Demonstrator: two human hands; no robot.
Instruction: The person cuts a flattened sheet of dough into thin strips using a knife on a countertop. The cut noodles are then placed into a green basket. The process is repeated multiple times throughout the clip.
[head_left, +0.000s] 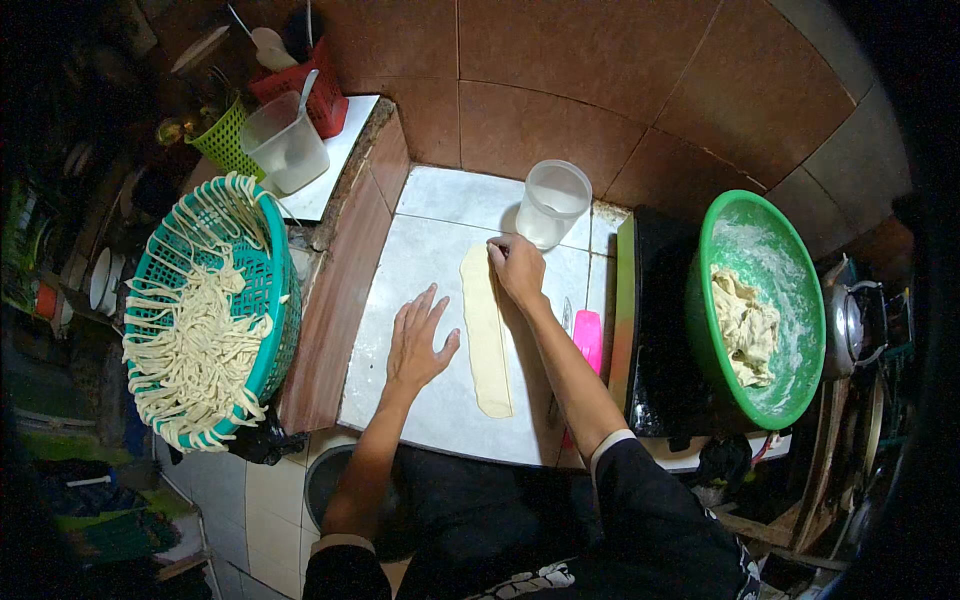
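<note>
A long flat strip of rolled dough (484, 337) lies on the white tiled counter (427, 240), with a thin line running lengthwise near its right edge. My right hand (517, 270) is at the strip's far end, thumb and fingers pinched together. Whether something small sits between those fingers is hidden. To the left of the dough, my left hand (420, 341) is spread palm down at the counter and holds nothing. Just beyond my right hand stands a clear plastic container (553, 202). A bright pink plastic object (588, 337) and a metal blade (567, 315) lie right of my right forearm.
On the left, a teal plastic basket (281, 300) holds many dough strands, some draped over its rim. A green basin (806, 300) with a dough lump (742, 322) rests above a black surface (664, 322) at right. A raised ledge (337, 300) borders the counter's left side.
</note>
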